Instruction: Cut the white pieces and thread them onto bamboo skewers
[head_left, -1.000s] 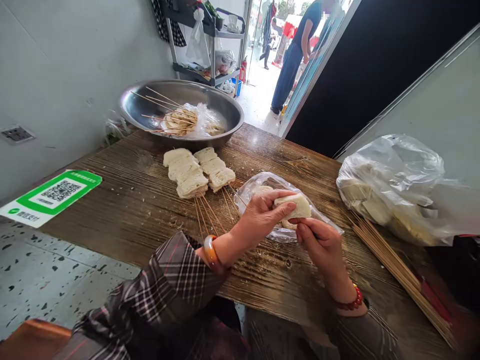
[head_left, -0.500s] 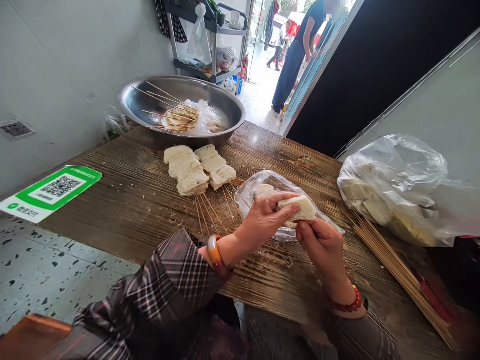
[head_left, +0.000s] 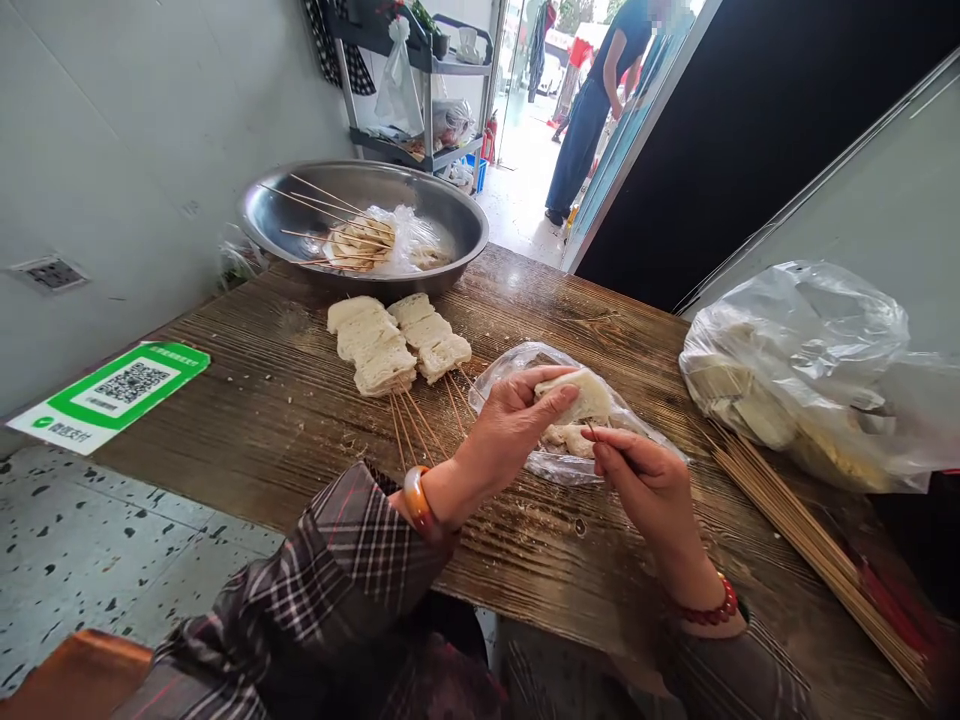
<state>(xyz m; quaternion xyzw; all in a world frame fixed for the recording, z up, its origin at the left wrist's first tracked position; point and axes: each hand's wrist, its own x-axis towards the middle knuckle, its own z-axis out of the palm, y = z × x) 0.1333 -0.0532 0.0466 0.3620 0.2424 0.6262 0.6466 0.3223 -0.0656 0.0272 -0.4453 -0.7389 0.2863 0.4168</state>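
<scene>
Between the thumb and fingers of my left hand (head_left: 504,432) is a pale, bread-like slice (head_left: 590,394). My right hand (head_left: 651,482) pinches a thin skewer (head_left: 589,430); its tip shows just below the slice, and the rest is hidden by the hand. Under both hands lies an opened clear plastic bag (head_left: 559,468) with more pale pieces (head_left: 564,438) in it. Left of the bag, two rows of skewered slices (head_left: 371,345) rest side by side on the wooden table (head_left: 262,430), their sticks pointing toward me.
A steel basin (head_left: 255,215) at the back holds skewered pale pieces and plastic. To the right are a bundle of bamboo skewers (head_left: 817,560) and a filled plastic bag (head_left: 795,370). A green QR card (head_left: 127,385) lies at the left edge. A person (head_left: 585,130) stands by the doorway.
The slice in my left hand has moved slightly up and left, and its face is tilted more toward me. My right hand has drawn apart from it, exposing the skewer tip.
</scene>
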